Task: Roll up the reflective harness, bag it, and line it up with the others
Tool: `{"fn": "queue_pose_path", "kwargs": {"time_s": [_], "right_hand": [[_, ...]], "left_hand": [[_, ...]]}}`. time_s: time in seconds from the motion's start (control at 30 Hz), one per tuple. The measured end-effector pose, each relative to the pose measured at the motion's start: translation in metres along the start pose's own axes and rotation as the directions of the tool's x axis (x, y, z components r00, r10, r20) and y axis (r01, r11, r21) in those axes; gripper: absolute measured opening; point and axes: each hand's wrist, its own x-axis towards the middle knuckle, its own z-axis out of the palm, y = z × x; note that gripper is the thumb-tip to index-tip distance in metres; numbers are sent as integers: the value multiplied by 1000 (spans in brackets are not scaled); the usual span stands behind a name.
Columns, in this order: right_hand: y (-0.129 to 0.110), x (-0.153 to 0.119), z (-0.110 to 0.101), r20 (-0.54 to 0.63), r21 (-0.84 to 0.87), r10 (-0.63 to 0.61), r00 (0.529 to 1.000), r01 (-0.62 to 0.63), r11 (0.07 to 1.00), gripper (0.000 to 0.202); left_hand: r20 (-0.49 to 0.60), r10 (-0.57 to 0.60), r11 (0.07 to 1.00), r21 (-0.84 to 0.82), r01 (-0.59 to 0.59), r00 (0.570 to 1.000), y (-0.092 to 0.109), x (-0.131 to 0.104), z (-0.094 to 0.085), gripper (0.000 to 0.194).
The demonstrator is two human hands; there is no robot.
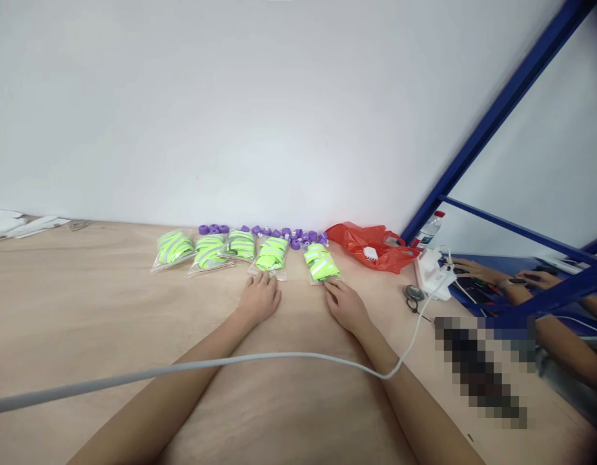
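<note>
My left hand [261, 298] rests palm down on the tabletop, its fingers stretched forward to the near edge of a clear bag of neon-yellow reflective straps [272, 254]. Farther right, my right hand [347, 305] reaches the near corner of another bag of reflective straps [321, 262] with its fingertips; its thumb sits apart from the fingers. Both bags lie flat. To the left are similar bags: one at the far left [174, 248], one beside it [210, 252] and one slightly behind [241, 245].
Purple caps [213, 229] and small purple-white pieces [286, 234] line the wall. A red plastic bag [370, 247], power strip [432, 274], tape measure [414, 293] and bottle [430, 229] are right. A white cable [288, 354] crosses the foreground. Another person's hands [477, 270] show beyond the blue frame [492, 129].
</note>
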Motion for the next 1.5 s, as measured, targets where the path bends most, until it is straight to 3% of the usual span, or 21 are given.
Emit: {"fn": "queue_pose_path", "kwargs": {"time_s": [0.37,0.53,1.17,1.5], "right_hand": [[8,1,10,-6,-17,-29,1000,29,999,45],[11,2,15,-25,-8,-28,999,28,1000,44],[8,1,12,-77,2,11,997,-11,1000,41],[1,1,6,67,-17,62,996,-61,998,50]], "left_hand": [[5,-18,1000,9,17,1000,2,-2,2,50],[-28,-20,999,33,20,999,6,-4,0,43],[-46,30,999,42,-28,999,8,-2,-2,38],[34,110,994,-28,-109,993,-20,-31,-9,54]]}}
